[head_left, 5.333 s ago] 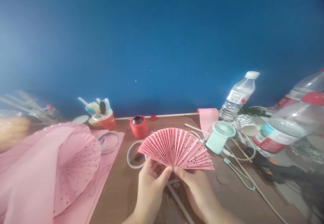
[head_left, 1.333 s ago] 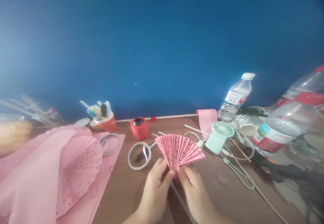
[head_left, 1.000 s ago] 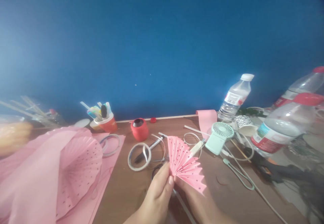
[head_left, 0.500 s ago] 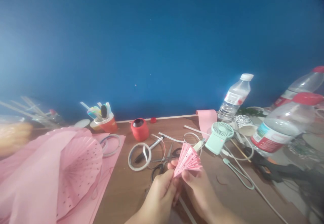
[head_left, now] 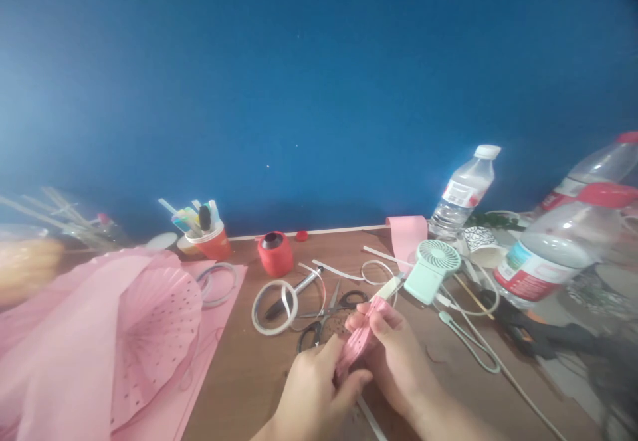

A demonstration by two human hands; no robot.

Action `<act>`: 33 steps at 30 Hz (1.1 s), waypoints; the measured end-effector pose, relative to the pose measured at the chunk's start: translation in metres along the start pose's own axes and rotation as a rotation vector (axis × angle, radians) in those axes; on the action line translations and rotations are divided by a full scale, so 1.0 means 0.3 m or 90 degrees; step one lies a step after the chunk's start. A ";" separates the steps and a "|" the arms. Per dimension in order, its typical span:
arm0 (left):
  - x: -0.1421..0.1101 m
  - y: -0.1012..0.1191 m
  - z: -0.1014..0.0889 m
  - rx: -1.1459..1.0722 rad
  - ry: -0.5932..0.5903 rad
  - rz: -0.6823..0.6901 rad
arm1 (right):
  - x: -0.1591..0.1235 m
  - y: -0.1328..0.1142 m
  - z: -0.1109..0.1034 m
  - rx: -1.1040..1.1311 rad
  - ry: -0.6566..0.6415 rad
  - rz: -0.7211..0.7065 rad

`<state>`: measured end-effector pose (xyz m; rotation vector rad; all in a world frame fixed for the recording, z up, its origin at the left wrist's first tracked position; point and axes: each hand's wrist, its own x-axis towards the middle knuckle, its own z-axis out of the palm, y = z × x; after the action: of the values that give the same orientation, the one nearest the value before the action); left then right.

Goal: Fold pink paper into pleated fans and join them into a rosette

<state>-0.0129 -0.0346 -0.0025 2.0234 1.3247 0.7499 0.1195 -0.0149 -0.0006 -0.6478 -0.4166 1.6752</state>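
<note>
Above the brown tabletop (head_left: pixel 249 374), the left hand (head_left: pixel 312 388) and right hand (head_left: pixel 399 354) pinch a pleated pink dotted paper strip (head_left: pixel 359 340), apparently keeping its folds together.

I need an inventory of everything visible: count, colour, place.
Folded paper: one, pink, front
Dotted paper: one, pink, left
Sheets: several, pink, left
Tape rolls: two, whitish, left
Sticks: several, white, left
Pen cup: one, orange, left
Round container: one, red, back
Scissors: one, black handles, centre
Handheld fan: one, mint, right
Cables: some, white, right
Bottles: three, clear, right
Patterned cup: one, white, right
Tool: one, black, right
Wall: one, blue, back
Table: one, brown, below
Left hand, right hand: one each, bare, front
</note>
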 end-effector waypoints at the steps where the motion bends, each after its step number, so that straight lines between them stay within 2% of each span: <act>1: 0.000 -0.001 0.001 0.012 0.000 -0.005 | -0.002 0.002 -0.001 0.003 0.005 0.007; 4: 0.001 -0.003 0.002 0.029 -0.004 0.001 | -0.007 0.008 -0.007 -0.003 0.007 0.020; 8: 0.003 -0.003 0.003 0.012 -0.008 0.006 | -0.010 0.018 -0.012 -0.012 -0.062 0.021; 11: 0.005 -0.003 0.003 -0.021 0.014 -0.046 | -0.015 0.030 -0.009 -0.032 -0.118 0.018; 13: 0.007 0.002 0.001 -0.044 0.062 -0.090 | -0.020 0.035 -0.006 -0.074 -0.125 -0.001; 15: 0.008 0.014 -0.005 -0.080 0.104 -0.111 | -0.023 0.036 -0.004 -0.132 -0.092 -0.034; 18: 0.012 0.038 -0.021 -0.197 0.112 -0.059 | -0.021 0.029 0.000 -0.192 -0.017 -0.078; 21: 0.022 0.040 -0.035 -0.319 0.150 -0.031 | -0.012 0.024 0.003 -0.196 0.010 -0.112; 25: 0.042 -0.020 -0.029 -0.417 0.291 -0.139 | 0.002 0.025 -0.007 -0.161 0.048 -0.120; 28: 0.055 -0.064 -0.017 -0.518 0.346 -0.218 | 0.018 0.017 -0.024 -0.143 0.076 -0.132; 30: 0.063 -0.070 -0.015 -0.594 0.375 -0.238 | 0.031 0.005 -0.031 -0.133 0.075 -0.151; 33: 0.078 -0.050 -0.026 -0.703 0.419 -0.214 | 0.048 -0.013 -0.032 -0.103 0.063 -0.189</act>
<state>-0.0194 -0.0068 -0.0054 0.6780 1.1003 1.5934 0.1269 -0.0007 -0.0085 -0.7457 -0.5532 1.3326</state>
